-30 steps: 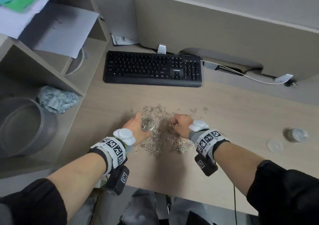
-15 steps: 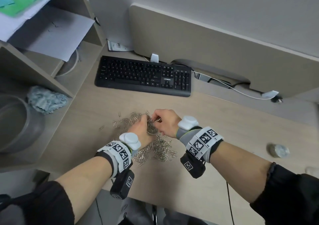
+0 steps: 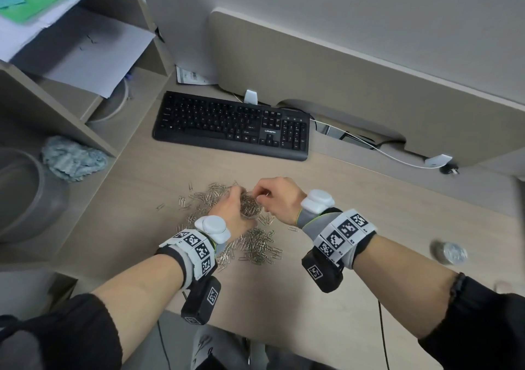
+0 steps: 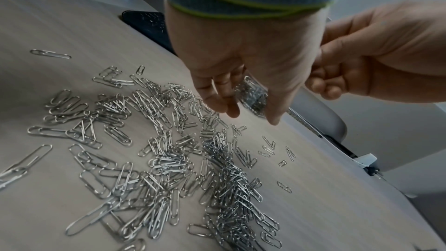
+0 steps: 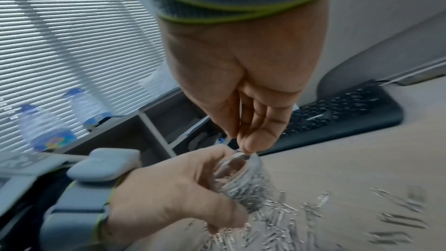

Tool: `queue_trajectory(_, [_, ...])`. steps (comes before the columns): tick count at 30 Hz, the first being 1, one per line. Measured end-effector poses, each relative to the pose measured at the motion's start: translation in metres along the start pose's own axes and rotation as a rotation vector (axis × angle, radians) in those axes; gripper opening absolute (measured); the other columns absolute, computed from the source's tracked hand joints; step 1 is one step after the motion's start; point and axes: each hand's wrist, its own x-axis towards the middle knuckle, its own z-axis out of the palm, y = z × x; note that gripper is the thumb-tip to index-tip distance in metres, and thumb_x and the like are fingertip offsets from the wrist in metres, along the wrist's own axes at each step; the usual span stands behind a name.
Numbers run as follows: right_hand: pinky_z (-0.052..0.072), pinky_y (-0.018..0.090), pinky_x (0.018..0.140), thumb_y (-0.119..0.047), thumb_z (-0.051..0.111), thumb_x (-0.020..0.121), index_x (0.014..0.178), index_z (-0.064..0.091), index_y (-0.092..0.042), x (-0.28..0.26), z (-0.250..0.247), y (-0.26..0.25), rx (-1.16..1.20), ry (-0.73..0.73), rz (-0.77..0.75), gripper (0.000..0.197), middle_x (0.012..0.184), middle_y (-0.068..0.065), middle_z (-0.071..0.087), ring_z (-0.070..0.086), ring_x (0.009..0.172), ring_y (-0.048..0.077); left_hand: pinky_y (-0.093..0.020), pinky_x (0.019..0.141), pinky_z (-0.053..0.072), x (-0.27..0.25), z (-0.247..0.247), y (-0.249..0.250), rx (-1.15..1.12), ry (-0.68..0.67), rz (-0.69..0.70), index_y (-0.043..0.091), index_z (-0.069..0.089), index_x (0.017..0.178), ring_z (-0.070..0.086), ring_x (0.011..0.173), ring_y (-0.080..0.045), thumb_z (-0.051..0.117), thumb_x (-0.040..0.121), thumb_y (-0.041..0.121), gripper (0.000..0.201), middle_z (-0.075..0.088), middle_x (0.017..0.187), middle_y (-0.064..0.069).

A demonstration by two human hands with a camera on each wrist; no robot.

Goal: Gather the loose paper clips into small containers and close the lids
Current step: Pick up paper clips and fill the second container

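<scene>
My left hand [image 3: 231, 213] grips a small clear container [image 3: 251, 207] packed with paper clips, held tilted just above the desk. My right hand [image 3: 274, 199] hovers at its open mouth, fingertips [image 5: 246, 141] pinched together on a few paper clips. The right wrist view shows the container [image 5: 243, 178] in the left hand [image 5: 178, 188], its rim right under the pinch. Loose silver paper clips [image 3: 257, 246] lie in a heap on the desk under and before both hands. From the left wrist, the heap [image 4: 169, 159] spreads wide and the container [image 4: 253, 98] sits between my fingers.
A black keyboard [image 3: 231, 125] lies behind the heap. A second small clear container [image 3: 450, 252] stands at the right, blurred. At the left, a shelf unit holds a grey bowl [image 3: 25, 193], a crumpled cloth [image 3: 72, 158] and papers [image 3: 82, 48]. A white cable [image 3: 397, 158] runs along the back.
My right hand left the heap and rose to the container's mouth with a pinch of clips. The left hand lifted the container slightly. The head view shifted right.
</scene>
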Motion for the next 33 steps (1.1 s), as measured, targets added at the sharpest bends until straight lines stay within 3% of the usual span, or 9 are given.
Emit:
queue_trajectory(2, [0.053,0.032,0.065,-0.008,0.055,0.090,0.086,0.066,-0.019,0.002,-0.005,0.018,0.043,0.042,0.072,0.016,0.064,-0.011,0.057,0.059,0.059,0.014,-0.030,0.069,0.046,0.000,-0.001,0.001,0.006,0.001,-0.015,0.016,0.037,0.132,0.059,0.085,-0.022,0.081,0.075,0.033,0.074,0.062,0.111,-0.007])
queue_trajectory(6, [0.059,0.046,0.074,-0.010,0.052,0.090,0.083,0.062,-0.019,0.002,-0.022,0.071,-0.041,0.107,0.321,0.015,0.081,0.006,0.070,0.070,0.078,0.031,-0.025,0.053,0.034,0.002,-0.002,0.004,0.029,0.000,-0.034,0.015,0.035,0.134,0.051,0.069,-0.018,0.079,0.079,0.034,0.073,0.062,0.104,-0.009])
queue_trajectory(12, [0.057,0.039,0.075,-0.040,0.053,0.081,0.097,0.055,-0.029,0.024,-0.035,0.158,-0.327,0.058,0.602,0.020,0.094,0.001,0.064,0.064,0.076,0.025,-0.028,0.050,0.038,0.005,-0.003,-0.002,0.026,-0.002,-0.081,0.015,0.032,0.137,0.054,0.058,-0.016,0.079,0.077,0.034,0.078,0.060,0.087,-0.002])
queue_trajectory(17, [0.051,0.037,0.089,-0.024,0.048,0.096,0.124,0.052,-0.011,0.040,-0.029,0.138,-0.486,-0.064,0.529,0.031,0.121,0.008,0.055,0.060,0.104,0.030,-0.031,0.055,0.046,0.007,-0.003,-0.007,0.033,-0.010,-0.121,0.016,0.033,0.137,0.057,0.061,-0.018,0.079,0.077,0.033,0.078,0.061,0.089,-0.004])
queue_trajectory(20, [0.046,0.029,0.085,-0.014,0.045,0.099,0.127,0.048,-0.003,0.047,-0.010,0.123,-0.513,-0.110,0.494,0.031,0.125,0.010,0.055,0.059,0.110,0.027,-0.031,0.052,0.044,0.006,-0.003,-0.008,0.022,-0.006,-0.128,0.017,0.033,0.135,0.052,0.055,-0.016,0.080,0.077,0.032,0.076,0.060,0.086,-0.005])
queue_trajectory(22, [0.043,0.027,0.079,-0.012,0.047,0.099,0.127,0.049,-0.001,0.056,0.004,0.112,-0.483,-0.118,0.446,0.031,0.125,0.012,0.057,0.059,0.107,0.025,-0.033,0.056,0.048,0.006,-0.003,-0.011,0.021,-0.007,-0.117,0.018,0.034,0.135,0.053,0.056,-0.017,0.080,0.076,0.032,0.076,0.062,0.089,-0.004])
queue_trajectory(25, [0.045,0.030,0.085,-0.011,0.046,0.100,0.128,0.050,0.000,0.068,0.024,0.092,-0.437,-0.172,0.343,0.030,0.129,0.013,0.057,0.048,0.091,0.019,-0.035,0.062,0.051,0.003,-0.004,-0.018,0.004,-0.003,-0.129,0.019,0.036,0.135,0.057,0.062,-0.018,0.080,0.076,0.033,0.075,0.062,0.095,-0.004])
queue_trajectory(28, [0.038,0.027,0.074,-0.011,0.046,0.098,0.115,0.057,-0.004,0.066,0.044,0.079,-0.449,-0.198,0.232,0.021,0.115,0.014,0.059,0.044,0.087,0.018,-0.036,0.068,0.052,-0.001,-0.007,-0.025,0.024,-0.001,-0.149,0.018,0.034,0.135,0.060,0.070,-0.019,0.080,0.077,0.035,0.077,0.061,0.096,-0.003])
queue_trajectory(33, [0.040,0.029,0.076,-0.029,0.060,0.093,0.126,0.050,-0.004,0.049,0.061,0.061,-0.445,-0.291,0.171,0.043,0.126,0.014,0.056,0.054,0.095,0.023,-0.032,0.063,0.046,-0.009,-0.020,-0.044,0.030,0.033,-0.173,0.018,0.037,0.134,0.058,0.074,-0.021,0.079,0.076,0.036,0.074,0.061,0.103,-0.005])
